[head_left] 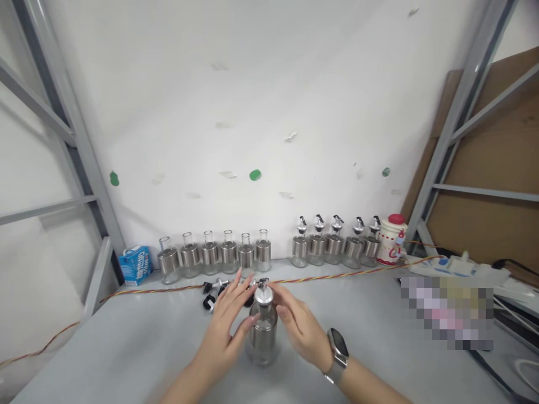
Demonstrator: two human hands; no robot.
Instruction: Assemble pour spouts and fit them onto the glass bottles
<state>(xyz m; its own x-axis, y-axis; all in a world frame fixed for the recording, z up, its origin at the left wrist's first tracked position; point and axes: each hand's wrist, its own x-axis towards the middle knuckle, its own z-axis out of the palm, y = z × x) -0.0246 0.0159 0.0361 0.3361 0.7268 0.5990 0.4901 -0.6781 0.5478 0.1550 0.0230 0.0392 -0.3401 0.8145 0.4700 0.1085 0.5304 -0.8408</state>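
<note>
A glass oil bottle (263,336) with a brushed-metal sleeve stands upright on the table between my hands. Its silver pourer stopper (264,295) with a small black top sits in the neck. My left hand (231,320) is at the bottle's left, fingers stretched out and apart, thumb near the neck. On the other side, my right hand (301,322) has loosely bent fingers, their tips beside the stopper; whether they touch it is hard to tell. Loose pourer stoppers and black parts (217,289) lie behind my left hand, partly hidden by it.
Several uncapped bottles (209,252) line the wall at left. Several bottles with pourers (334,247) stand at right, beside a white jar with a red lid (391,241). A blue carton (135,265), a twisted cable (328,276) and a power strip (467,266) are also there.
</note>
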